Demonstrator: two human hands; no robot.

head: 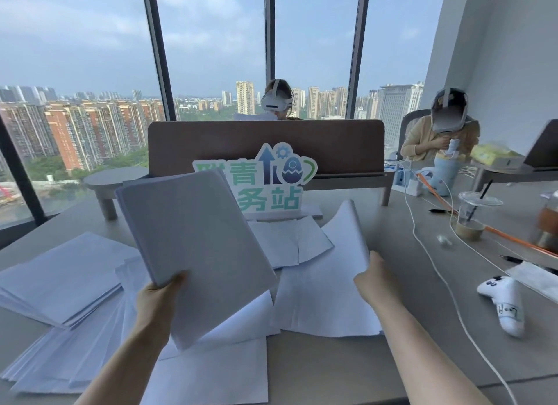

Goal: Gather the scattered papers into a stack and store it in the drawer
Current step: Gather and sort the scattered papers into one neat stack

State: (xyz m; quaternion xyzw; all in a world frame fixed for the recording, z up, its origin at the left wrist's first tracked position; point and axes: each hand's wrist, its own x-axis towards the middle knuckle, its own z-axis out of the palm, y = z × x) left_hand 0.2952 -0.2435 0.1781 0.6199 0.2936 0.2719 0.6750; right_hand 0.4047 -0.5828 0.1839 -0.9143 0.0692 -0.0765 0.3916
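Note:
My left hand [158, 296] grips the near edge of a stack of white papers [193, 241] and holds it tilted up above the desk. My right hand [376, 279] pinches the edge of a single sheet [347, 241] that curls upward off the desk. More white papers lie scattered below: a thick pile at the left [60, 277], loose sheets near the front edge [211, 374], and sheets behind [290, 241]. No drawer is in view.
A printed sign [265, 178] and a brown divider [332, 144] stand behind the papers. To the right are a white game controller [504, 302], a white cable [434, 262], an iced drink cup [471, 217] and pens. Two people wearing headsets sit beyond the desk.

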